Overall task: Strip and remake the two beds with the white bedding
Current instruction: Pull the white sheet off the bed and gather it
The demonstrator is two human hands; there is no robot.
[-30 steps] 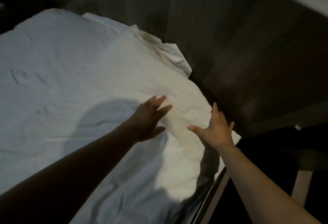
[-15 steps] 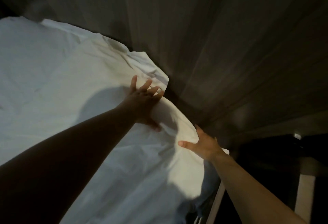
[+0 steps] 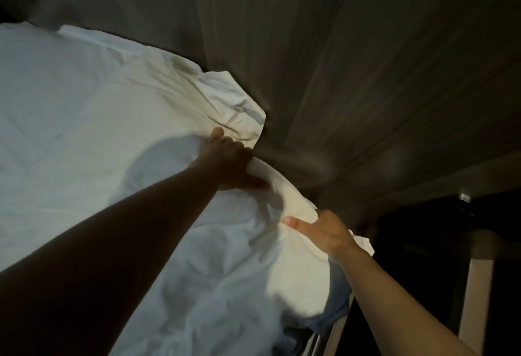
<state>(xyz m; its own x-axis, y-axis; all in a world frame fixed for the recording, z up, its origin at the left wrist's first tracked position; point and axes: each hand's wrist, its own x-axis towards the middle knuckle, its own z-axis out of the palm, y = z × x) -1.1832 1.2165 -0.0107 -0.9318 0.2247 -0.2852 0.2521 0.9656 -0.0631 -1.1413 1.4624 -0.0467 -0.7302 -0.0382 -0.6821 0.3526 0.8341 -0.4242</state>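
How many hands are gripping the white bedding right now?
2. The left hand grips the edge of the white bedding by the dark wall; the right hand pinches that edge nearer the bed's corner.

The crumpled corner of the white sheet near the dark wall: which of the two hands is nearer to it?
Left. The left hand grips the white sheet just below its crumpled corner; the right hand pinches the sheet's edge farther down, toward the camera.
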